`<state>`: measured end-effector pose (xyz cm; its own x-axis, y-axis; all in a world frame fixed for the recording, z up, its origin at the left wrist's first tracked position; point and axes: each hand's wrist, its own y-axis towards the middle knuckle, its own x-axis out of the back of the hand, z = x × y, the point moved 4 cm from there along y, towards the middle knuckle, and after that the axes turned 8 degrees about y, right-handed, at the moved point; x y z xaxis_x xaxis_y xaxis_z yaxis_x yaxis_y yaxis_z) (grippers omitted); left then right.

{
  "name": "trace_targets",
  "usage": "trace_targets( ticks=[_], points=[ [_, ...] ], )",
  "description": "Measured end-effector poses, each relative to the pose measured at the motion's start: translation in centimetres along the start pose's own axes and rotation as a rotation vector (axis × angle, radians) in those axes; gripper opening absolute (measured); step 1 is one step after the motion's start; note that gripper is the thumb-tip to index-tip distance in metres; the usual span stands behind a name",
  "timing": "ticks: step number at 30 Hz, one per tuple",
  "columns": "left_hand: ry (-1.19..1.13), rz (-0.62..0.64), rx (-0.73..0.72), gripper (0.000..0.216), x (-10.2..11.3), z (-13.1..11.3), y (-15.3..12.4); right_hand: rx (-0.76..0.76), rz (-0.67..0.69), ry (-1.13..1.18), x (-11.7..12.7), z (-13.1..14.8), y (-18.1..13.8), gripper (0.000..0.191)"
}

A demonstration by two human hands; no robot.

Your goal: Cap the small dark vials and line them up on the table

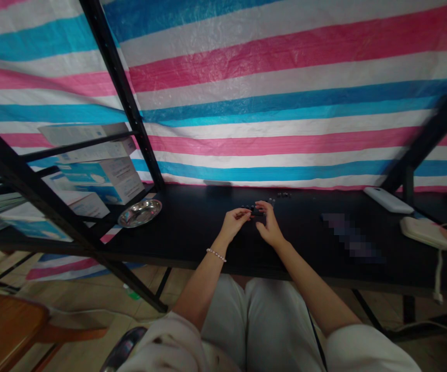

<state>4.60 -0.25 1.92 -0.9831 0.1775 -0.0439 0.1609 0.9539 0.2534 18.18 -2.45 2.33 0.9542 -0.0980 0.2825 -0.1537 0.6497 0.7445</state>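
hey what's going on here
A person seated at a black table has the left hand and right hand close together over a small dark item, too small to identify. The left fingertips are pinched together at it; the right thumb and fingers stand apart. More small pieces lie just beyond the hands, and a shiny metal dish sits off to the left.
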Motion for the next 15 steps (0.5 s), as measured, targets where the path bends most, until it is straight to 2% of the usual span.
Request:
trace_targets(
  ticks=[6,15],
  points=[
    [-0.018,-0.002,0.007,0.025,-0.07,-0.05,0.07,0.001,0.002,-0.008,-0.06,-0.05,-0.01,0.061],
    [-0.039,-0.007,0.011,0.027,0.00,-0.28,0.01,-0.078,-0.028,-0.068,-0.07,-0.88,-0.13,0.036]
  ],
)
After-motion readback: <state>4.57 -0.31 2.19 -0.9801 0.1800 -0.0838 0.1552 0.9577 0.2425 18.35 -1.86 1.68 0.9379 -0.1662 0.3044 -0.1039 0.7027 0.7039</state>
